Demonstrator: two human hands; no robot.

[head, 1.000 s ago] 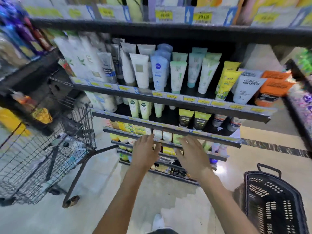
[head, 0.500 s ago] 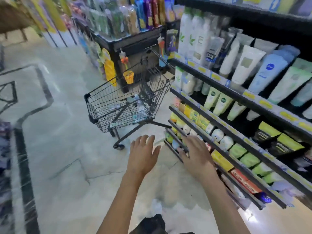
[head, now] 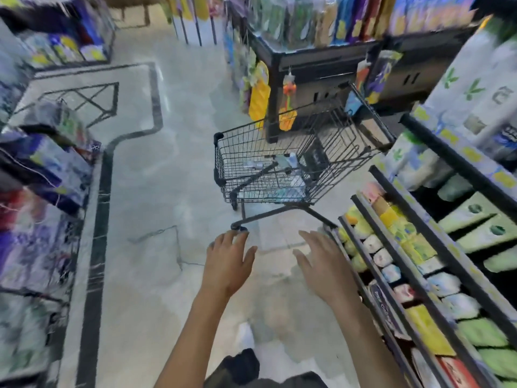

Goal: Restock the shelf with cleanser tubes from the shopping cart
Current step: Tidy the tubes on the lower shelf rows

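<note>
A person stands in a shop aisle, looking down past both outstretched arms. The left hand (head: 228,261) and the right hand (head: 321,263) hover palm-down above the pale floor (head: 156,191), fingers straight and spread, holding nothing. Neither hand touches anything.

One black wire shopping cart (head: 279,169) stands on the floor just ahead of the hands, its far right corner close to the shelf (head: 436,247) on the right. Inside the cart, on the bottom of the basket, lie a few pale cleanser tubes (head: 291,161); motion blur and the wire mesh make an exact count impossible. The cart basket is mostly bare wire.

The shelf runs along the right edge of the view in several tiers with dark front rails. Its upper tiers carry white and pale green tubes, and its lower tiers carry small packs in yellow, green, white and pink. These are too blurred to count.

Behind the cart stands a dark display stand (head: 321,68) with bright hanging goods along its edge. Blurred, brightly coloured stock fills racks (head: 42,175) along the left edge.
</note>
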